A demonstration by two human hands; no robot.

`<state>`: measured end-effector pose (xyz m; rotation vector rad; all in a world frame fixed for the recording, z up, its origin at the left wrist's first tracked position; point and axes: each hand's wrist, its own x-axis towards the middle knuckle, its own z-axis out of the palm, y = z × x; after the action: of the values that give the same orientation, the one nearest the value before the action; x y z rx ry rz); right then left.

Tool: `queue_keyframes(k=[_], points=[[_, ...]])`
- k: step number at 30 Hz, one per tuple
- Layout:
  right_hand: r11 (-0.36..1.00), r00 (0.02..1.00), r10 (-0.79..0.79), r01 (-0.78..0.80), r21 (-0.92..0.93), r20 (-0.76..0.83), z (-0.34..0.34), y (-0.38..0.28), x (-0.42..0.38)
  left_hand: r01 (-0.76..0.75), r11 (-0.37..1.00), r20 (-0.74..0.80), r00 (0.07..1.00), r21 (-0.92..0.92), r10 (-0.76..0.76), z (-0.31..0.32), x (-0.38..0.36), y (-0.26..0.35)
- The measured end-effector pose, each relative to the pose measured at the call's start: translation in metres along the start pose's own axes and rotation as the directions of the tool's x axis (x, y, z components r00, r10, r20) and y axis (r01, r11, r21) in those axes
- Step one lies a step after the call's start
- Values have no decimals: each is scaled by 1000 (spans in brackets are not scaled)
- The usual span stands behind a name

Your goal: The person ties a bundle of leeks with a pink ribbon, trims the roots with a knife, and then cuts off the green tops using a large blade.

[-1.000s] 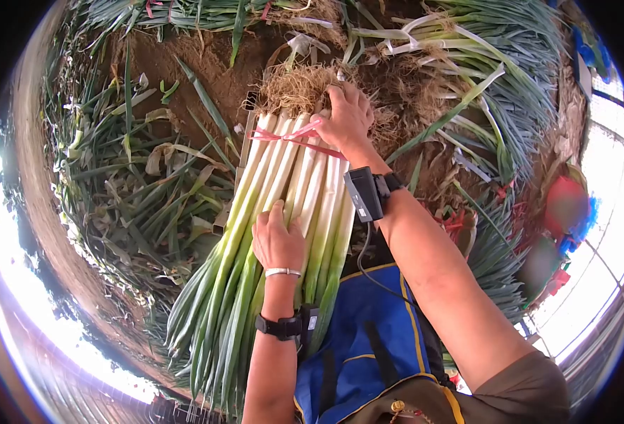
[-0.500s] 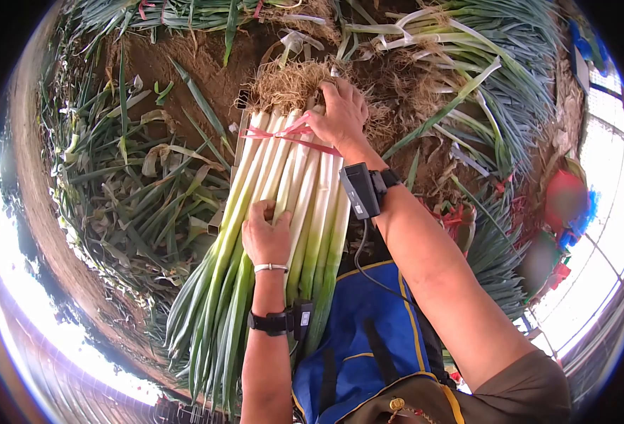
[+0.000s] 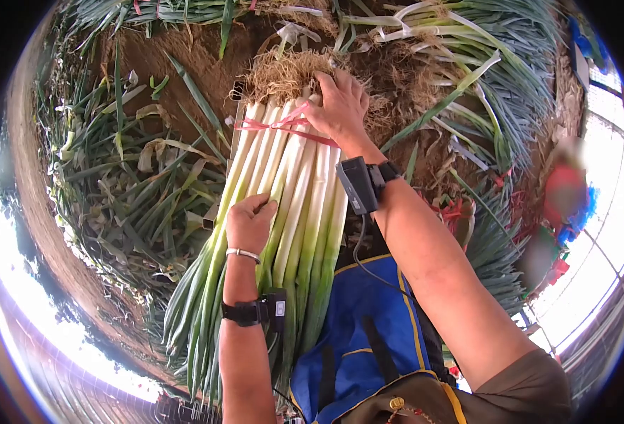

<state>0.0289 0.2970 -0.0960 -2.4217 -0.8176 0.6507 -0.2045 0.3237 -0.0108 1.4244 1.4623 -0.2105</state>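
A thick bundle of long green onions (image 3: pixel 301 187) lies roots-away in front of me. A pink tie (image 3: pixel 273 126) runs across its white stalks, just below the brown roots (image 3: pixel 283 74). At the root end, on the right edge, my right hand (image 3: pixel 341 109) grips the bundle with bent fingers by the roots; its thumb touches the tie. My left hand (image 3: pixel 250 225) rests on the left side of the stalks, lower down, thumb and forefinger slightly apart. Its other fingertips are hidden. Both wrists wear a strapped black device.
Loose leaves and trimmings (image 3: pixel 149 191) are heaped at the left. More green onions (image 3: pixel 495 78) lie at the upper right, and another tied pile (image 3: pixel 163 13) is at the top. A blue apron (image 3: pixel 358 339) covers my lap. Red ties (image 3: pixel 453 215) lie right of my forearm.
My left hand has slid left across the stalks, from the middle to the left side. My right hand stays at the root end, and the bundle's root end has shifted slightly up in view.
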Motion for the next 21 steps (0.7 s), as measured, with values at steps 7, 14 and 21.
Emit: queue_keyframes(k=[7,14,21], points=[[998,995,-59,57,-28,-78,10,6,1,-270,886,96,963,377,253,-5,-9,13],[997,992,-75,74,-14,-97,12,7,1,-372,669,265,928,644,261,0,-18,7],[990,978,-143,140,-34,-150,17,14,1,-269,879,113,963,393,244,-15,-67,-3]])
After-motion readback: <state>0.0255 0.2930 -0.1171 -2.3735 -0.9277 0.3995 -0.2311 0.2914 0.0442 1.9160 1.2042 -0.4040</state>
